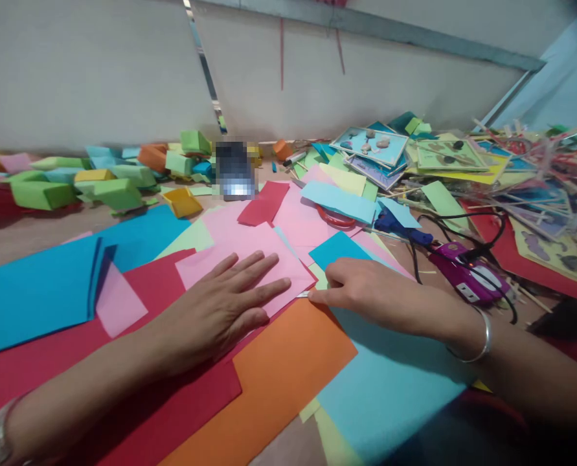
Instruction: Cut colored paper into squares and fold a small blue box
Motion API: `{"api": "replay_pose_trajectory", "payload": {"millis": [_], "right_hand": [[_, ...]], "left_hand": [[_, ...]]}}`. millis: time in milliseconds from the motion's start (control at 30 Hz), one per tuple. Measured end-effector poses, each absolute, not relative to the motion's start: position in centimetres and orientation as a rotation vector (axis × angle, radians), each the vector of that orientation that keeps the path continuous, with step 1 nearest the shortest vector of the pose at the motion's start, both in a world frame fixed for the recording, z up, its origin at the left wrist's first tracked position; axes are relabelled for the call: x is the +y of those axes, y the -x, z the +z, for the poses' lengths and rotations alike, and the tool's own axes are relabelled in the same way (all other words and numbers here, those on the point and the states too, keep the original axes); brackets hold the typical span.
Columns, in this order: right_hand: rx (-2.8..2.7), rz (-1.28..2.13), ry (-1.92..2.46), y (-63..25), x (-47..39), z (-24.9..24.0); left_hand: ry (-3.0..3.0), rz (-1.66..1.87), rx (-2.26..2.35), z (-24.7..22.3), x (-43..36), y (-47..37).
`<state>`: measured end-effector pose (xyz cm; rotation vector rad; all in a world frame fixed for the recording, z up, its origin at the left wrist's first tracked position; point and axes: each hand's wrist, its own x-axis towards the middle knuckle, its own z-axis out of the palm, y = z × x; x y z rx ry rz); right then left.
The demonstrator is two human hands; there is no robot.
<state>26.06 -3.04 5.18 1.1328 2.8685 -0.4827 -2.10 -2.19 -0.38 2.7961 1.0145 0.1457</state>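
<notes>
My left hand (239, 298) lies flat with fingers spread on a sheet of pink paper (205, 262), pressing it onto red paper (191, 395). Just right of that sheet's corner, my right hand (356, 285) is closed, its fingers curled under. One of its fingertips touches a thin whitish strip (302, 295) at the paper's edge. Whatever its curled fingers hold, if anything, is hidden. Orange paper (273, 369) and light blue paper (390, 375) lie beneath and in front of the hands. A small darker blue sheet (339, 247) sits behind the right hand.
Folded paper boxes (118, 194) line the wall at left. A blurred-out phone-like object (234, 171) leans at the back. A purple power strip (467, 272) with black cords, red scissors handles (335, 218), decorated cards (373, 145) and sticks crowd the right. Blue sheets (40, 298) are stacked left.
</notes>
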Motion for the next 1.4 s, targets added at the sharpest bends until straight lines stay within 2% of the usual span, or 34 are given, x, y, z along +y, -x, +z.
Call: {"api": "replay_pose_trajectory", "payload": {"millis": [267,633,1400], "right_hand": [[2.784,-0.624,-1.3,-25.8,-3.0,5.2],[2.832,-0.196,-0.959,-24.0,-4.1,5.6],[2.817,-0.069,-0.769,-19.9,-5.6,5.8]], "left_hand": [[-2.755,0.115,1.055,-0.3,-2.4,1.6],[-2.718,0.09,1.054,-0.1,-2.3,1.6],[-2.639,0.046,1.079,0.3,-2.4,1.1]]}}
